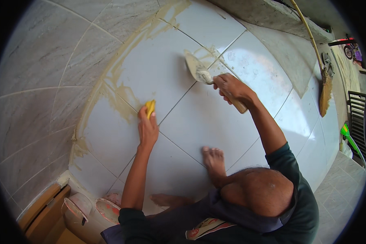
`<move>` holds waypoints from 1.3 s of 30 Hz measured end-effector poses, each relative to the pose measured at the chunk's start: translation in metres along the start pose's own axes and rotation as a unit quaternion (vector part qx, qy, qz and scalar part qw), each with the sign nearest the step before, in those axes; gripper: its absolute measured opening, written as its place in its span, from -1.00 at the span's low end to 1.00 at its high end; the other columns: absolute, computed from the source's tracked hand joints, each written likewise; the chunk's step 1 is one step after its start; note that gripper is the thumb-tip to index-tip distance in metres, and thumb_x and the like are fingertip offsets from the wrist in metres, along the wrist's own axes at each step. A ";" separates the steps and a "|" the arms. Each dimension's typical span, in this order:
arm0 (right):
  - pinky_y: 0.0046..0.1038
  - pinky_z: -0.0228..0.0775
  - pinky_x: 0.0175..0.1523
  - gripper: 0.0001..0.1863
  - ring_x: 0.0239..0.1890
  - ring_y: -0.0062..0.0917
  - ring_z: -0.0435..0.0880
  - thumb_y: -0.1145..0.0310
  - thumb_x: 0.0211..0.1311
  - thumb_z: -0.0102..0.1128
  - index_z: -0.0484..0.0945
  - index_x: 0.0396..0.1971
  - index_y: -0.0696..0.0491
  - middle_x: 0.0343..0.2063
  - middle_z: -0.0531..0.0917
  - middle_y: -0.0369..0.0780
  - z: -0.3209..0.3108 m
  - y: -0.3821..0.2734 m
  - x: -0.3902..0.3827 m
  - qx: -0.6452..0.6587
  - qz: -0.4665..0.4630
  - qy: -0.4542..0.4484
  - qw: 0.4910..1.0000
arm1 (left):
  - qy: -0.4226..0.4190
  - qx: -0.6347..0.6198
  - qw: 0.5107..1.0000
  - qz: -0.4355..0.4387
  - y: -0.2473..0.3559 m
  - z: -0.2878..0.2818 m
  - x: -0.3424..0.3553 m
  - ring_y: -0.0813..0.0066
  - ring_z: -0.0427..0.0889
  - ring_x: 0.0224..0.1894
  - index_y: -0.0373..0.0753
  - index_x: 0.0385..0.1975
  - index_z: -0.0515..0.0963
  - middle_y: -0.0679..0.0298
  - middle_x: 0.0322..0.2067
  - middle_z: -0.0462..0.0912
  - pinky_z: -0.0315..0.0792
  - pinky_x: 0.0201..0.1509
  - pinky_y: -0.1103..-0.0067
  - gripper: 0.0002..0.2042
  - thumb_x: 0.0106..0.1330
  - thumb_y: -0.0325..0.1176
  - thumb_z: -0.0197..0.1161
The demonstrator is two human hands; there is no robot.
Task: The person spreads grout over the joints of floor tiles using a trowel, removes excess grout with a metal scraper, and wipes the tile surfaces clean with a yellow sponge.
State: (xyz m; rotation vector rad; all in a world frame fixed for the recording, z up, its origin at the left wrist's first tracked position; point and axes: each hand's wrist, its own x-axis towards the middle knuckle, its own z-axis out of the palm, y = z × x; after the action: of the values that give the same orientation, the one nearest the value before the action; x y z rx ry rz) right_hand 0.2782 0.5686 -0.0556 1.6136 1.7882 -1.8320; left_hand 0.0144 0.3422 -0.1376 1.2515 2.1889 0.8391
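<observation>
My right hand is closed round the wooden handle of a trowel. Pale grout sits on the trowel's blade, which is held over the joint between white floor tiles. In my left hand is a small yellow scraper, pinched between thumb and fingers, low over a tile. Beige grout is smeared along the tile joints and along the foot of the wall. The joints near my bare foot look dark and unfilled.
Grey marbled wall tiles rise on the left. Two stained buckets stand at the lower left, beside a wooden door frame. A broom leans at the right, near sandals and a green-headed tool. A concrete ledge runs along the back.
</observation>
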 end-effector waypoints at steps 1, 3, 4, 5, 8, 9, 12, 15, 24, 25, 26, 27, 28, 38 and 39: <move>-0.47 0.38 -0.56 -0.59 -0.64 -0.59 0.45 0.10 0.40 -0.18 0.45 -0.38 0.16 -0.60 0.44 -0.29 -0.008 0.006 -0.006 0.008 -0.003 0.002 1.000 | -0.017 -0.015 0.999 0.035 0.024 0.006 0.022 -0.17 0.55 -0.06 -0.37 0.13 0.37 -0.22 0.01 0.49 0.45 -0.03 0.19 -0.67 0.49 -0.31 0.08; -0.49 0.35 -0.59 -0.58 -0.66 -0.63 0.42 0.06 0.41 -0.16 0.45 -0.41 0.13 -0.62 0.41 -0.33 -0.030 0.021 -0.014 0.089 0.010 0.063 0.994 | -0.059 -0.012 0.993 0.098 0.071 0.024 0.071 -0.13 0.59 -0.09 -0.38 0.04 0.42 -0.21 -0.08 0.56 0.47 -0.07 0.24 -0.68 0.45 -0.28 0.17; -0.49 0.35 -0.59 -0.58 -0.66 -0.63 0.42 0.06 0.41 -0.16 0.45 -0.41 0.13 -0.62 0.41 -0.33 -0.037 0.026 -0.015 0.095 0.012 0.061 0.993 | -0.086 0.006 0.988 0.124 0.087 0.037 0.095 -0.10 0.61 -0.13 -0.39 -0.04 0.47 -0.18 -0.16 0.60 0.48 -0.10 0.26 -0.70 0.42 -0.27 0.22; -0.50 0.33 -0.61 -0.57 -0.68 -0.65 0.40 0.05 0.43 -0.15 0.44 -0.42 0.11 -0.63 0.40 -0.34 -0.048 0.028 -0.018 0.130 0.025 0.084 0.988 | -0.107 -0.006 0.987 0.122 0.106 0.052 0.122 -0.08 0.61 -0.20 -0.41 -0.15 0.49 -0.15 -0.24 0.61 0.49 -0.15 0.26 -0.70 0.37 -0.26 0.29; -0.53 0.30 -0.64 -0.57 -0.71 -0.69 0.37 0.03 0.46 -0.15 0.44 -0.43 0.09 -0.66 0.38 -0.36 -0.066 0.037 -0.021 0.178 0.051 0.118 0.976 | -0.145 0.037 0.979 0.141 0.152 0.094 0.186 -0.05 0.57 -0.38 -0.43 -0.41 0.50 -0.11 -0.36 0.60 0.48 -0.25 0.20 -0.71 0.21 -0.31 0.41; -0.54 0.28 -0.66 -0.57 -0.72 -0.70 0.36 0.03 0.47 -0.14 0.44 -0.43 0.08 -0.66 0.38 -0.37 -0.066 0.035 -0.020 0.189 0.050 0.123 0.973 | -0.108 0.053 0.977 0.176 0.148 0.109 0.206 -0.06 0.57 -0.38 -0.43 -0.43 0.50 -0.10 -0.38 0.58 0.48 -0.26 0.20 -0.73 0.16 -0.34 0.42; -0.55 0.26 -0.69 -0.57 -0.76 -0.71 0.34 0.04 0.48 -0.14 0.44 -0.44 0.08 -0.70 0.37 -0.38 -0.061 0.036 -0.014 0.198 0.047 0.116 0.972 | -0.026 0.080 0.955 0.285 0.129 0.142 0.250 -0.10 0.58 -0.37 -0.40 -0.41 0.51 -0.09 -0.37 0.57 0.49 -0.26 0.20 -0.77 0.10 -0.40 0.40; -0.57 0.24 -0.72 -0.56 -0.78 -0.71 0.35 0.02 0.49 -0.12 0.44 -0.45 0.08 -0.72 0.37 -0.38 -0.065 0.045 -0.014 0.202 0.042 0.104 0.973 | 0.032 0.055 0.942 0.331 0.133 0.164 0.272 -0.17 0.59 -0.34 -0.35 -0.32 0.51 -0.10 -0.33 0.58 0.50 -0.25 0.20 -0.79 0.14 -0.42 0.37; -0.54 0.25 -0.72 -0.52 -0.78 -0.69 0.37 -0.02 0.48 -0.10 0.45 -0.44 0.10 -0.72 0.38 -0.35 -0.074 0.059 -0.015 0.183 0.067 0.121 0.973 | -0.016 0.103 0.960 0.261 0.137 0.182 0.250 -0.16 0.62 -0.42 -0.28 -0.37 0.44 -0.07 -0.51 0.62 0.48 -0.41 0.15 -0.76 0.41 -0.24 0.23; -0.54 0.25 -0.72 -0.52 -0.78 -0.69 0.37 -0.02 0.48 -0.10 0.45 -0.44 0.10 -0.72 0.38 -0.35 -0.076 0.057 -0.014 0.182 0.064 0.121 0.974 | -0.035 0.102 0.959 0.260 0.141 0.187 0.240 -0.18 0.61 -0.44 -0.29 -0.40 0.42 -0.05 -0.53 0.61 0.47 -0.44 0.14 -0.74 0.42 -0.24 0.22; -0.53 0.27 -0.70 -0.51 -0.76 -0.67 0.39 -0.03 0.48 -0.11 0.45 -0.44 0.11 -0.71 0.39 -0.34 -0.077 0.054 -0.014 0.154 0.074 0.129 0.977 | -0.054 0.100 0.959 0.259 0.144 0.189 0.235 -0.20 0.60 -0.47 -0.30 -0.43 0.41 -0.04 -0.55 0.60 0.45 -0.46 0.13 -0.72 0.43 -0.23 0.21; -0.52 0.29 -0.68 -0.50 -0.74 -0.66 0.40 -0.03 0.48 -0.11 0.45 -0.43 0.13 -0.70 0.39 -0.33 -0.078 0.049 -0.013 0.127 0.081 0.135 0.979 | -0.050 0.103 0.959 0.260 0.145 0.188 0.236 -0.20 0.60 -0.47 -0.30 -0.43 0.41 -0.04 -0.55 0.60 0.45 -0.46 0.13 -0.72 0.43 -0.23 0.21; -0.52 0.29 -0.68 -0.50 -0.74 -0.66 0.40 -0.03 0.48 -0.11 0.45 -0.43 0.13 -0.70 0.39 -0.33 -0.077 0.044 -0.012 0.127 0.075 0.133 0.980 | -0.044 0.086 0.959 0.267 0.146 0.186 0.239 -0.16 0.60 -0.45 -0.31 -0.39 0.41 -0.05 -0.52 0.60 0.47 -0.42 0.18 -0.72 0.41 -0.22 0.22; -0.39 0.42 -0.56 -0.57 -0.63 -0.48 0.50 0.11 0.49 -0.21 0.40 -0.38 0.19 -0.58 0.47 -0.22 -0.060 -0.027 0.098 -0.143 -0.001 0.003 0.990 | -0.031 -0.276 0.960 -0.044 0.096 0.026 0.219 0.37 0.48 -0.10 -0.17 0.13 0.05 0.09 -0.07 0.43 0.44 0.00 0.46 -0.40 0.12 -0.59 0.20; -0.38 0.43 -0.56 -0.58 -0.62 -0.46 0.51 0.12 0.48 -0.20 0.40 -0.40 0.19 -0.58 0.48 -0.19 -0.056 -0.048 0.112 -0.179 -0.014 -0.034 0.983 | -0.018 -0.272 0.961 -0.055 0.075 0.011 0.205 0.39 0.48 -0.09 -0.17 0.13 0.06 0.09 -0.05 0.43 0.45 0.01 0.48 -0.40 0.13 -0.59 0.21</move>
State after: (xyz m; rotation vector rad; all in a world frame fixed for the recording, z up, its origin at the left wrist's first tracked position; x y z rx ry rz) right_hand 0.2296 0.6885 -0.0892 1.3815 1.9779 -1.4458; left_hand -0.0306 0.5547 -0.1131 0.8539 1.7978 1.2485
